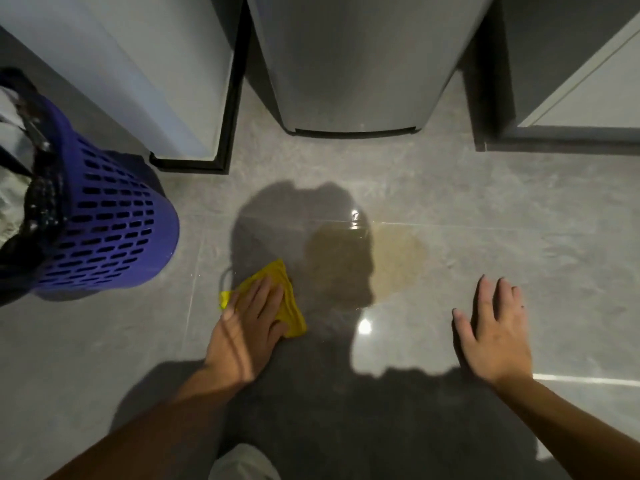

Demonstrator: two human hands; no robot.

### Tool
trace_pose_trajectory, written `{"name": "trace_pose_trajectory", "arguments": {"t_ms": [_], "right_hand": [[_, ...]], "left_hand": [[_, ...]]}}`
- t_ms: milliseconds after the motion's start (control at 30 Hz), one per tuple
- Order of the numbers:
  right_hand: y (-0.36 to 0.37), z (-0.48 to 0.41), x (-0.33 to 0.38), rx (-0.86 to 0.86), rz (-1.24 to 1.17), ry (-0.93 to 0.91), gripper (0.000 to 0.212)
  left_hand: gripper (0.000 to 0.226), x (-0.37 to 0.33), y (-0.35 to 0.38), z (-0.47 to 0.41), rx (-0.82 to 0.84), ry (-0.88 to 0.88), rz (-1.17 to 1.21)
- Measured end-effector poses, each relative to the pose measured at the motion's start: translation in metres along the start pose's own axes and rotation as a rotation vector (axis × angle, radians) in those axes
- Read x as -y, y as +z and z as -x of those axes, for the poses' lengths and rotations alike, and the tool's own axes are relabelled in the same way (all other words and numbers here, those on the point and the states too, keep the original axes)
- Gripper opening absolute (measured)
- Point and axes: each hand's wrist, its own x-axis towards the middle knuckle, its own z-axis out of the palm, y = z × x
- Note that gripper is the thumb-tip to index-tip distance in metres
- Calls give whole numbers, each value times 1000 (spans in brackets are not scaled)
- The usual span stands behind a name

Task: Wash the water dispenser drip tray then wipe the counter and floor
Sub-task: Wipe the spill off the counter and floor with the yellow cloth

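A yellow cloth (pixel 291 306) lies bunched on the grey tiled floor (pixel 519 209). My left hand (pixel 251 327) presses flat on top of it, fingers pointing up and to the right. A brownish puddle (pixel 391 261) spreads on the tiles just right of the cloth, partly under my shadow. My right hand (pixel 491 327) is spread open with fingers apart, low over or on the floor to the right of the puddle, and holds nothing. The grey base of the water dispenser (pixel 356 71) stands straight ahead beyond the puddle.
A purple slotted basket (pixel 104 230) with dark fabric in it stands at the left. A white appliance with a black base edge (pixel 194 161) is at the upper left. A cabinet plinth (pixel 561 140) runs along the upper right.
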Motion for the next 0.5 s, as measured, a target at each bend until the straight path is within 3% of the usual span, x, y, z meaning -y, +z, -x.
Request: {"name": "trace_pose_trajectory", "arguments": {"t_ms": [100,167,333,500], "right_hand": [[10,0,8,-61,39,23,80],[15,0,7,-97,57,33,79],[28,-4,-5,-142,111,8,80],[35,-8,-10,-179,102,-6,79]], "left_hand": [[77,1,-10,-44,-18,-190,48],[87,8,-13,-72,30,-177,59],[92,10,-28,-145,125,100,-155],[86,-67,-18,-176,130,413,-209]]}}
